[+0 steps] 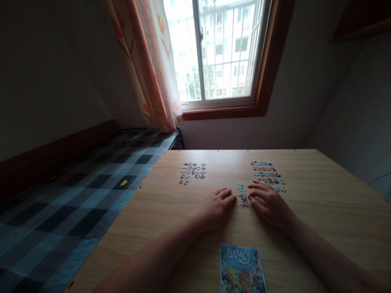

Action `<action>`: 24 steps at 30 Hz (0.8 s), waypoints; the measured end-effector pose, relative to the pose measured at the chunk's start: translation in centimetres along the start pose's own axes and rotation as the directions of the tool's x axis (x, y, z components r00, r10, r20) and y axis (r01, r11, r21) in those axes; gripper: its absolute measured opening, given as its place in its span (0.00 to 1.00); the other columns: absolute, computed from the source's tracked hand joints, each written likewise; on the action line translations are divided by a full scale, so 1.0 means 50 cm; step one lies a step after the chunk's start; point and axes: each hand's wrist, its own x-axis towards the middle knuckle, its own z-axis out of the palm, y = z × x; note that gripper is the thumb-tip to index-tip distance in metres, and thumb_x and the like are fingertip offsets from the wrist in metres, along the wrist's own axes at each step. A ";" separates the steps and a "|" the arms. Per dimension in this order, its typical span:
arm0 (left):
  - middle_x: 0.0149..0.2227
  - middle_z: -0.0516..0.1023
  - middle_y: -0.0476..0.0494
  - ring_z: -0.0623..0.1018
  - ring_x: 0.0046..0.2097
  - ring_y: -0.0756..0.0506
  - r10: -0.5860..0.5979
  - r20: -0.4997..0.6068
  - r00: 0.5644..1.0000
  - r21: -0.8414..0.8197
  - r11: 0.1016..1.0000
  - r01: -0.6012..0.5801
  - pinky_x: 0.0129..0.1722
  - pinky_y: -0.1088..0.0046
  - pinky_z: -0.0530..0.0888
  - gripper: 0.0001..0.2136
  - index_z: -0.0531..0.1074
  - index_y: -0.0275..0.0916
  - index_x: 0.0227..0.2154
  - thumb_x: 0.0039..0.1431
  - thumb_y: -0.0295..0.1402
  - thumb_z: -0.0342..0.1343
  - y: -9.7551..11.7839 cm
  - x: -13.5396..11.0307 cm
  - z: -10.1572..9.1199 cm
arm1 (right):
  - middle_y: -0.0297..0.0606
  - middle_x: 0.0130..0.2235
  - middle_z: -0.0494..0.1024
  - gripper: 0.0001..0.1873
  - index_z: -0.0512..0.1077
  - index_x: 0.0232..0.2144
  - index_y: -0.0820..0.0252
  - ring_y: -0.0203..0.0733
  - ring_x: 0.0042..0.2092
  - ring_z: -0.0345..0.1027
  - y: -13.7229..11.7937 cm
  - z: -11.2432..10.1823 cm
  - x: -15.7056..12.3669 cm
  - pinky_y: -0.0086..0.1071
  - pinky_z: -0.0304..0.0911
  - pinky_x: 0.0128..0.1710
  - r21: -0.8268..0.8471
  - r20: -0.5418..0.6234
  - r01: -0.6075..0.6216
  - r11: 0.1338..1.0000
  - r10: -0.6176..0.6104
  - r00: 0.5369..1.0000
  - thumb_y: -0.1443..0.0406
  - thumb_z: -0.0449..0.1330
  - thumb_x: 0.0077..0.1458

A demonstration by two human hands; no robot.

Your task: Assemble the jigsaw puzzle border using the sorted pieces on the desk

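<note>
I have two hands over one wood-grain table (165, 211), one either side of a single narrow strip of joined jigsaw pieces (243, 197). My left hand (217, 206) lies palm down just left of the strip, fingers close together and loosely bent; I cannot tell whether anything is under them. My right hand (269, 202) is just right of it, fingers parted and slightly curved, with nothing seen in their grasp. Two groups of loose pieces lie farther out: the left group (200, 176), and the right group (265, 169) in about five rows, partly behind my right fingers. The pieces are too small for me to count singly. Nearer me, between my forearms, lies one picture sheet (242, 270) lettered "BLUEY". One bed with a checked cover (82, 221) stands to the left.
</note>
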 end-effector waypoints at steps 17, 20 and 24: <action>0.60 0.69 0.40 0.66 0.63 0.40 0.005 -0.013 1.000 -0.014 1.000 -0.005 0.65 0.58 0.63 0.19 0.67 0.42 0.59 0.68 0.32 0.45 0.000 0.002 -0.001 | 0.41 0.49 0.78 0.08 0.77 0.31 0.56 0.54 0.59 0.64 -0.002 0.000 0.004 0.56 0.57 0.61 -0.017 0.001 -0.005 1.000 0.005 1.000 0.65 0.58 0.57; 0.59 0.70 0.40 0.66 0.62 0.41 0.007 -0.026 1.000 -0.015 1.000 -0.007 0.64 0.59 0.63 0.18 0.67 0.41 0.58 0.68 0.32 0.44 0.001 0.003 -0.001 | 0.42 0.48 0.78 0.08 0.78 0.31 0.56 0.54 0.59 0.65 0.002 0.003 0.004 0.56 0.57 0.61 -0.016 -0.013 0.007 1.000 -0.007 1.000 0.65 0.58 0.57; 0.59 0.70 0.41 0.67 0.62 0.41 0.013 -0.032 0.999 0.001 1.000 -0.013 0.64 0.60 0.65 0.18 0.67 0.41 0.58 0.68 0.32 0.44 0.003 0.003 -0.001 | 0.42 0.48 0.78 0.08 0.77 0.31 0.56 0.54 0.59 0.65 0.004 0.004 0.004 0.56 0.57 0.62 -0.015 -0.024 0.020 1.000 -0.020 1.000 0.65 0.58 0.57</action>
